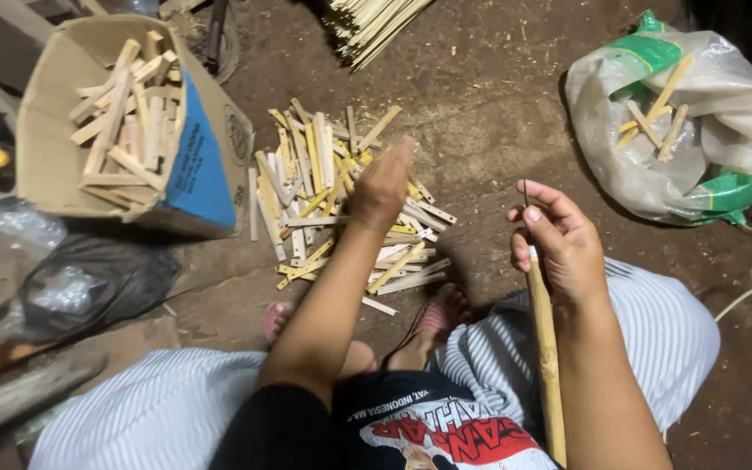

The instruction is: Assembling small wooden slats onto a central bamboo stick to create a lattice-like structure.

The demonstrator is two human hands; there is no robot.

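Note:
My left hand [382,184] reaches out over a loose pile of short bamboo slats [324,187] on the dirt floor, fingers together and pointing down at the pile; whether it grips a slat is hidden. My right hand [559,239] is closed around the upper end of a long bamboo stick [547,357] that runs down past my right knee, with a thin dark blade tip showing above the fingers. I sit with my feet in pink sandals [435,318] just below the pile.
A cardboard box [206,165] with a blue side holds more slats at upper left. A clear plastic sack [698,130] with a few slats lies at right. A bundle of thin bamboo strips [367,26] is at the top. Dark plastic bags [80,283] sit at left.

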